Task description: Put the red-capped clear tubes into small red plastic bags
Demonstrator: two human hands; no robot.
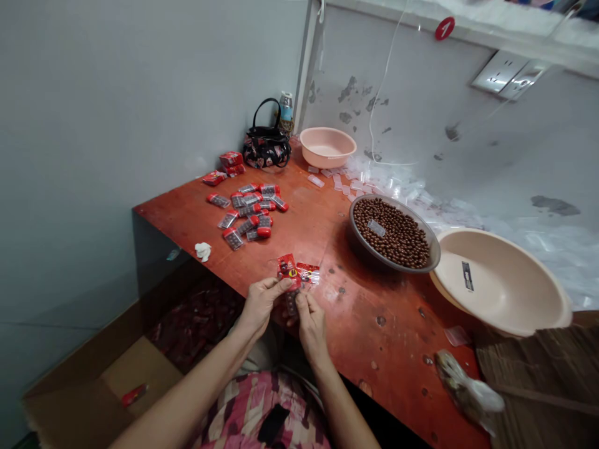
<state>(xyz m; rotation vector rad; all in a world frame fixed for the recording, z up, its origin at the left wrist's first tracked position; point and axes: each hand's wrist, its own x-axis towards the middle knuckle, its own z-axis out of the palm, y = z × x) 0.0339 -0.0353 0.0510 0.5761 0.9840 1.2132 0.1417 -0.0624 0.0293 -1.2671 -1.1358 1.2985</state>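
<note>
At the table's near edge, my left hand pinches a small red printed packet between thumb and fingers. My right hand is closed on a small clear box with dark brown balls inside, just below that packet. The two hands are close together, and where box and packet meet is partly hidden by fingers. Another red printed packet lies right behind them on the table. Farther left are several filled clear boxes with red ends, loosely heaped.
A grey bowl of brown balls has a clear case on top. Nearby are a beige basin, a pink basin, clear plastic cases, a handbag, stacked red packs and stacked cardboard. A carton stands below left.
</note>
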